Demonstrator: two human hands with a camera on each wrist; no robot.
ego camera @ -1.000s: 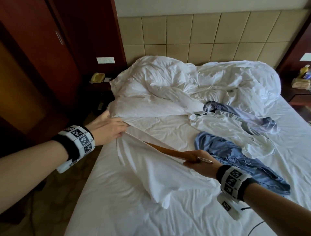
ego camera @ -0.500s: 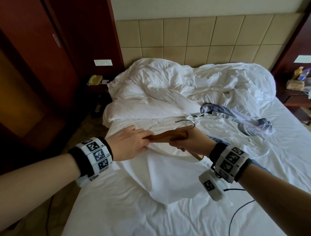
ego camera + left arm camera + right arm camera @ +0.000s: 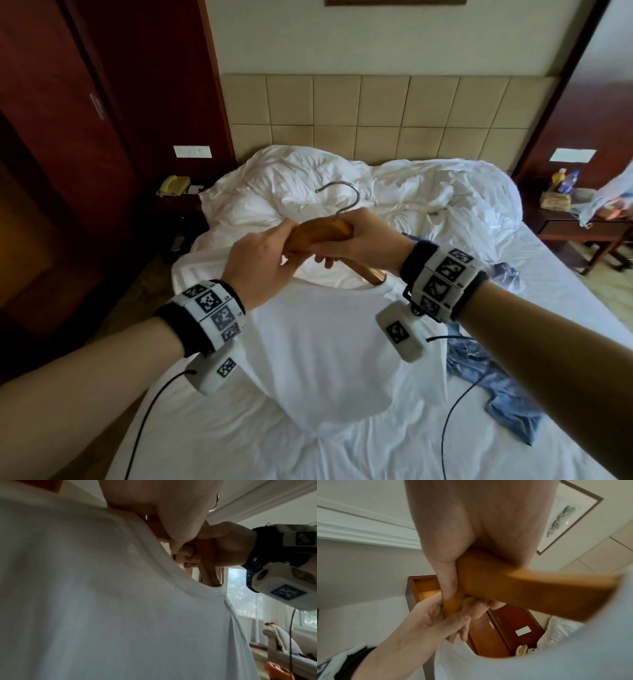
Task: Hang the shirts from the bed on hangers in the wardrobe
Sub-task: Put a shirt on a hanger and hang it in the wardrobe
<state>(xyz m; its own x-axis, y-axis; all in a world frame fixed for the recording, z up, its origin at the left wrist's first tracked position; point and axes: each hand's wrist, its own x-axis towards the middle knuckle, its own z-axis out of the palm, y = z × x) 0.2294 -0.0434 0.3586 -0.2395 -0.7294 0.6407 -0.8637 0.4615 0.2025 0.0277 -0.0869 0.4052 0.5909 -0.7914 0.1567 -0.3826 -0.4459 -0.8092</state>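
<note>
head view: both hands meet above the bed (image 3: 376, 445)
left hand (image 3: 260, 255): fingers curled round wooden hanger (image 3: 318, 233)
right hand (image 3: 363, 245): grips hanger too
white shirt (image 3: 325, 349): draped on hanger (right arm inside neckline)
blue shirt (image 3: 503, 394): on sheet
room: tan padded headboard (image 3: 376, 116), dark wardrobe (image 3: 68, 137) left

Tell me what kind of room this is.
Most likely a hotel bedroom: a wide bed with crumpled white bedding, a padded beige tiled headboard, and a yellow corded telephone on a dark bedside table.
</note>
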